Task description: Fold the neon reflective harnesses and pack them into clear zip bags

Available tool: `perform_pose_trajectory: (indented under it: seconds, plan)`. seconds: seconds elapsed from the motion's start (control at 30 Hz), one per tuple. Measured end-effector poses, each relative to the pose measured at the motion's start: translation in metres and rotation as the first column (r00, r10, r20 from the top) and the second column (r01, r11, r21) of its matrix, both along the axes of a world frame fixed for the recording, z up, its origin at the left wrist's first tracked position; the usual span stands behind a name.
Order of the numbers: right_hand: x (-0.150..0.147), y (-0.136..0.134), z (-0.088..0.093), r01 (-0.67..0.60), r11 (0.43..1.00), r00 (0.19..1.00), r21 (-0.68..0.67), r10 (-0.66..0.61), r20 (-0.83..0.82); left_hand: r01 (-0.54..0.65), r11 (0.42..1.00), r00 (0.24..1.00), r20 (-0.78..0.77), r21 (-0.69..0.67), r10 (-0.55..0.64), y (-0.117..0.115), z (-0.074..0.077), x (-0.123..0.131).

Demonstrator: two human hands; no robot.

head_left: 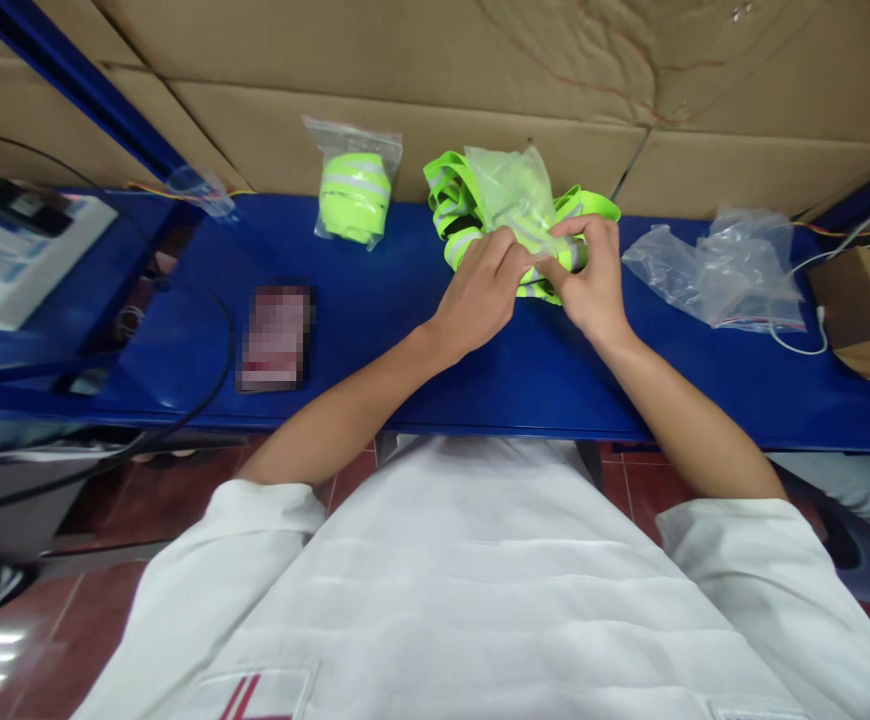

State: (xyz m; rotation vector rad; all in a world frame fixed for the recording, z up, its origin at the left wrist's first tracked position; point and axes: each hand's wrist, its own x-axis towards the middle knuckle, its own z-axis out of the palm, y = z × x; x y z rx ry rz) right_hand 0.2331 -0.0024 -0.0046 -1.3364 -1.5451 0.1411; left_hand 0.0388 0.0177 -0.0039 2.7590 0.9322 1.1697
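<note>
A bundle of neon-green reflective straps [456, 205] lies on the blue bench [420, 340], partly covered by a clear plastic bag [508, 188]. My left hand [480, 295] pinches the bag's edge and the straps with closed fingers. My right hand [591, 275] grips the same bundle from the right, fingers curled around it. The two hands touch at the fingertips. A finished packet, a rolled green strap sealed in a clear bag [354, 185], leans against the cardboard further left.
A pile of empty clear bags [727, 270] lies to the right, beside a cardboard box [866, 310] and a white cable. A phone [275, 337] lies left of my hands. A black cable [202, 395] and a white device [15, 255] sit far left. Cardboard [480, 70] backs the bench.
</note>
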Motion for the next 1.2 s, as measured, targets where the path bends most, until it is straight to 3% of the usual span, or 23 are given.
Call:
perform_pose_trajectory:
  seconds: [0.13,0.3,0.4,0.5,0.6,0.7,0.87,1.03,1.1,1.2]
  plan:
    - [0.000,0.000,0.003,-0.015,1.000,0.999,0.005,0.015,-0.038,0.027,0.997,0.997,-0.072,0.075,-0.022,-0.006,0.004,0.003]
    - [0.004,0.000,0.002,-0.049,0.999,0.998,-0.012,0.049,-0.051,0.014,1.000,0.991,-0.136,0.020,-0.011,-0.027,0.028,-0.013]
    - [0.008,0.001,-0.001,-0.057,0.998,0.997,-0.017,0.056,-0.046,-0.141,0.990,0.960,-0.248,-0.022,0.131,-0.042,0.042,-0.058]
    - [0.010,0.003,-0.003,-0.061,0.998,0.998,-0.018,0.061,-0.018,-0.353,0.928,0.902,-0.306,-0.120,0.304,-0.054,0.043,-0.125]
    - [0.009,0.004,-0.003,-0.075,0.997,0.997,-0.031,0.075,0.009,-0.579,0.789,0.801,-0.321,-0.204,0.505,-0.062,0.033,-0.188]
    - [0.007,0.004,-0.003,-0.074,0.997,0.997,-0.034,0.074,0.021,-0.705,0.656,0.703,-0.388,-0.268,0.596,-0.068,0.019,-0.226]
    - [0.009,0.003,-0.002,-0.064,0.998,0.997,-0.029,0.065,0.038,-0.733,0.594,0.680,-0.340,-0.330,0.650,-0.073,0.010,-0.229]
    - [0.010,0.001,-0.002,-0.068,0.997,0.997,-0.028,0.069,0.028,-0.836,0.431,0.549,-0.504,-0.341,0.667,-0.068,0.019,-0.218]
    - [0.008,-0.001,-0.002,-0.080,0.997,0.997,-0.022,0.080,0.012,-0.836,0.420,0.548,-0.504,-0.353,0.667,-0.060,0.017,-0.221]
    - [0.004,-0.004,0.000,-0.093,0.996,0.996,-0.015,0.093,-0.010,-0.800,0.464,0.597,-0.427,-0.381,0.679,-0.041,0.012,-0.228]
